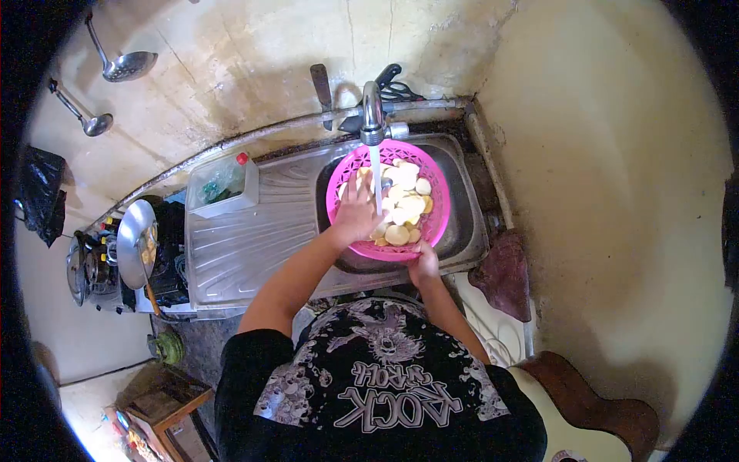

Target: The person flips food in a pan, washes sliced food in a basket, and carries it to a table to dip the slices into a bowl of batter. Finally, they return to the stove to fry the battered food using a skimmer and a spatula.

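A pink perforated basket (441,202) stands in the metal sink (466,231), holding several pale peeled slices (408,204) that look like potato. Water runs from the curved tap (372,115) down into it. My left hand (359,212) lies on the slices at the basket's left side, its fingers spread. At the basket's lower right rim, my right hand (423,264) grips the edge, with its fingers partly hidden under the rim.
Left of the sink is a ribbed metal drainboard (254,239) with a clear plastic container (223,185). A pan (137,242) sits on the stove farther left. Knives (322,92) stand behind the tap. A brown cloth (502,273) hangs at the right, above a guitar (585,400).
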Motion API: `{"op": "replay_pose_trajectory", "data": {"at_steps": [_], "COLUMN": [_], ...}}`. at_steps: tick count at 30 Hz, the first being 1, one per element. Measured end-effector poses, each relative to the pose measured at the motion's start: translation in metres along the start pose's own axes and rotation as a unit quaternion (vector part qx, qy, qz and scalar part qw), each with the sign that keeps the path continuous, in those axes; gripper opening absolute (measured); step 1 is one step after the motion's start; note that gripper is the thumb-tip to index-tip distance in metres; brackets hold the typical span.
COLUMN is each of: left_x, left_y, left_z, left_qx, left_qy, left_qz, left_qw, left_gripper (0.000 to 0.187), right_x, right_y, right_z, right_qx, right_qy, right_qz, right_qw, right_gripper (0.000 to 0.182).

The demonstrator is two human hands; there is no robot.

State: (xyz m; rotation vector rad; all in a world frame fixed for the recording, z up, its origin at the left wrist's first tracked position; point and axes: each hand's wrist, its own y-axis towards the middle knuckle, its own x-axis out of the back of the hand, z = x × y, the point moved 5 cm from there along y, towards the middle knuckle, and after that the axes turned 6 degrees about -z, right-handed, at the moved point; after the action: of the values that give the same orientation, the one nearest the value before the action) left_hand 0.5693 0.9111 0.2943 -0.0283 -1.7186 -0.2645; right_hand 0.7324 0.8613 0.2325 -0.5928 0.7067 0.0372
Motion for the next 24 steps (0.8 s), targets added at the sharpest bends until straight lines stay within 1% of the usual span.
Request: {"op": "replay_pose_trajectory", "data": {"at_steps": [1,2,4,5,8,9,10,12,13,14,16,17,18,19,20,23,24], "left_x": [-0.005,-0.013,-0.006,-0.038,-0.066,-0.046,-0.041,-0.032,-0.026,-0.031,-0.007,0.010,0.014,0.016,0.017,0.017,-0.002], "left_y": [-0.006,-0.009,-0.012,-0.011,0.006,0.009,0.011,0.013,0.016,0.018,0.021,0.026,0.027,0.025,0.020,-0.006,-0.013], "left_z": [-0.005,-0.013,-0.034,-0.035,-0.035,-0.034,-0.031,-0.030,-0.031,-0.031,-0.036,-0.036,-0.027,-0.013,0.001,0.029,0.041], "left_qx": [0.028,0.059,0.122,0.042,-0.070,-0.058,-0.075,-0.113,-0.109,-0.087,-0.040,-0.031,-0.017,-0.003,0.012,0.154,0.259], "left_qy": [-0.014,-0.013,-0.014,-0.054,-0.011,-0.078,-0.078,-0.078,-0.124,-0.159,-0.225,-0.135,-0.131,-0.125,-0.118,-0.129,-0.374], "left_qz": [0.016,0.047,0.109,0.014,0.032,0.026,0.010,-0.020,-0.066,-0.012,0.096,0.172,0.060,-0.054,-0.167,-0.304,-0.132], "left_qw": [0.999,0.997,0.986,0.998,0.997,0.995,0.994,0.990,0.984,0.983,0.969,0.975,0.989,0.991,0.979,0.931,0.881], "left_gripper": [0.064,0.065,0.069,0.073,0.073,0.069,0.067,0.064,0.057,0.057,0.057,0.055,0.055,0.055,0.055,0.052,0.052], "right_x": [0.002,0.005,0.012,0.013,0.010,0.011,0.011,0.012,0.012,0.016,0.024,0.020,0.021,0.024,0.027,0.045,0.039], "right_y": [0.002,0.005,0.006,0.005,-0.003,-0.003,-0.004,-0.007,-0.008,-0.008,-0.009,-0.010,-0.011,-0.011,-0.012,0.000,-0.001], "right_z": [0.002,0.000,-0.005,-0.008,-0.012,-0.012,-0.011,0.000,0.007,0.010,0.016,0.021,0.024,0.029,0.034,0.044,0.049], "right_qx": [0.013,-0.004,-0.037,-0.047,-0.071,-0.074,-0.077,-0.039,-0.020,-0.021,-0.025,-0.016,-0.012,-0.008,-0.004,-0.031,-0.030], "right_qy": [-0.004,-0.012,-0.033,-0.020,0.008,0.009,0.012,0.005,0.001,0.000,-0.001,0.017,0.013,0.008,0.002,-0.069,-0.076], "right_qz": [-0.006,-0.005,-0.006,-0.009,-0.021,-0.025,-0.029,-0.030,-0.030,-0.045,-0.075,-0.059,-0.049,-0.037,-0.026,0.052,0.040], "right_qw": [1.000,1.000,0.999,0.999,0.997,0.997,0.997,0.999,0.999,0.999,0.997,0.998,0.999,0.999,1.000,0.996,0.996], "right_gripper": [0.041,0.041,0.041,0.041,0.042,0.042,0.043,0.045,0.047,0.046,0.044,0.043,0.043,0.043,0.043,0.046,0.046]}}
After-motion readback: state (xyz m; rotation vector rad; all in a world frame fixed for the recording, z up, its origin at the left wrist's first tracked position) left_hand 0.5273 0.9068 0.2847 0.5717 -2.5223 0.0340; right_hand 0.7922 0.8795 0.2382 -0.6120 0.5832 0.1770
